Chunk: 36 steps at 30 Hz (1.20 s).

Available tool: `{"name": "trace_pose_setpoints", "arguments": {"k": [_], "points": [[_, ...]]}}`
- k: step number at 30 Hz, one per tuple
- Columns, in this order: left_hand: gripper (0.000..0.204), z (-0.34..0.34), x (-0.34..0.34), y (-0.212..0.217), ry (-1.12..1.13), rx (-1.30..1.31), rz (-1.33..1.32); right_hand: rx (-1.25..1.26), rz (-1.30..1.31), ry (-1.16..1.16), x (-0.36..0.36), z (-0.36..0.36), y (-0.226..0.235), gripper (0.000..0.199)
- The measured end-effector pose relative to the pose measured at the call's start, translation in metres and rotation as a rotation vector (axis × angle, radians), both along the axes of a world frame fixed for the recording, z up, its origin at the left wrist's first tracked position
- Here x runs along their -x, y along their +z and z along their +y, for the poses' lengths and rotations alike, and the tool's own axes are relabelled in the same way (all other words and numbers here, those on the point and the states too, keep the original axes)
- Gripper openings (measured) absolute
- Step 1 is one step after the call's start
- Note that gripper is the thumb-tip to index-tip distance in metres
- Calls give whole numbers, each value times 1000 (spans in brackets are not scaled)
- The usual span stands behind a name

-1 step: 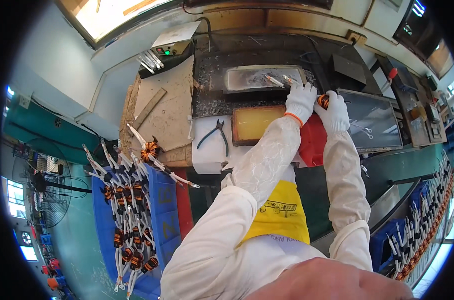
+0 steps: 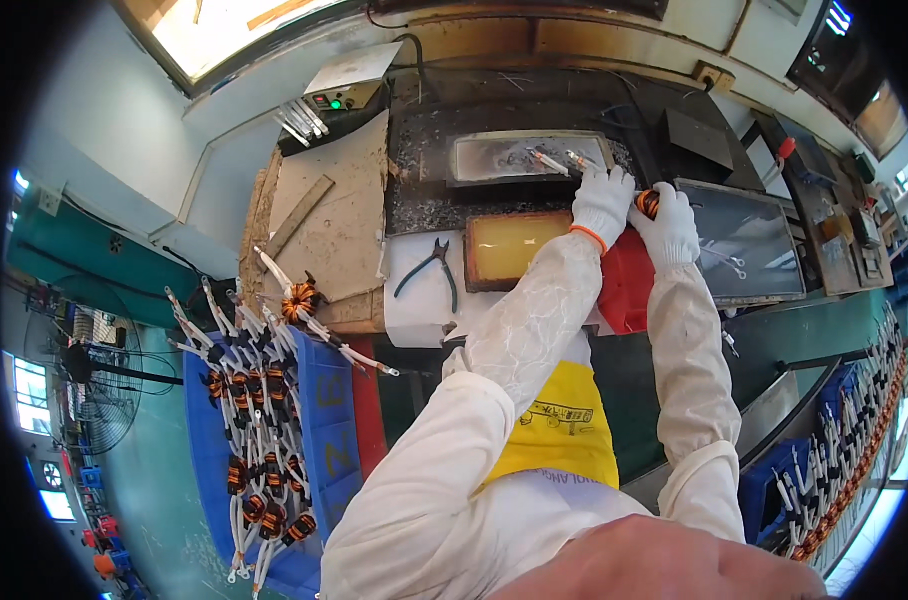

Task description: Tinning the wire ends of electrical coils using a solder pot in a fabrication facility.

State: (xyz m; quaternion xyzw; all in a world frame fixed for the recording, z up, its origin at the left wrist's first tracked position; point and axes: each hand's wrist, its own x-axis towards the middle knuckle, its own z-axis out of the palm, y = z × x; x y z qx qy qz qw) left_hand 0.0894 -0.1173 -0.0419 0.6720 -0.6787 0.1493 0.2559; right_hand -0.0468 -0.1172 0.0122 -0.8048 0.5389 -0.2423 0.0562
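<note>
Overhead view of a worker's two white-gloved hands at a dark bench, both near 2 o'clock. R hand [image 2: 667, 222] grips an orange-and-black wound coil [image 2: 648, 204], fingers closed around it; the coil sits btwn the hands, at R hand's 10 o'clock. L hand [image 2: 602, 208], orange band at the wrist, is just beside it w/ fingers curled; can't tell if they're gripping. Two white leads w/ metallic tips [image 2: 549, 160] stick out past L hand toward its 10 o'clock, over a shallow rect. tray [image 2: 494, 158] w/ a greyish surface. At L hand's 8 o'clock: brown-rimmed pan [image 2: 471, 262] w/ yellow contents; farther left, dark-handled pliers [image 2: 436, 270] lie open on white sheeting. Control box [image 2: 339, 98] w/ lit green light at 11 o'clock. Blue bin [image 2: 324, 410] at 8 o'clock is piled w/ more coils [image 2: 274, 518]; another row of coils [image 2: 824, 525] lines the side near 4 o'clock.
</note>
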Motion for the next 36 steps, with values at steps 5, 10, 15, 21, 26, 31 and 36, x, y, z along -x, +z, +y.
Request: {"name": "trace_pose_setpoints", "arguments": {"k": [5, 10, 15, 21, 26, 31, 36], "points": [[16, -2, 0, -4, 16, 24, 4, -18, 21, -9, -1, -1, 2, 58], [15, -3, 0, -5, 4, -4, 20, -59, 52, -36, -3, 2, 7, 56], [14, -4, -1, -5, 3, 1, 40, -39, 45, -18, -3, 1, 6, 56], [14, -5, 0, -8, 9, -28, 65, -41, 44, -15, -1, -2, 1, 57], [15, -9, 0, -11, 36, -22, 85, -20, 47, -11, -2, -2, 1, 58], [16, -8, 0, -10, 7, -67, 87, -47, 71, -24, -3, -4, 2, 58], [16, -6, 1, -8, 22, -61, 89, -28, 75, -20, -2, -3, 2, 58]]}}
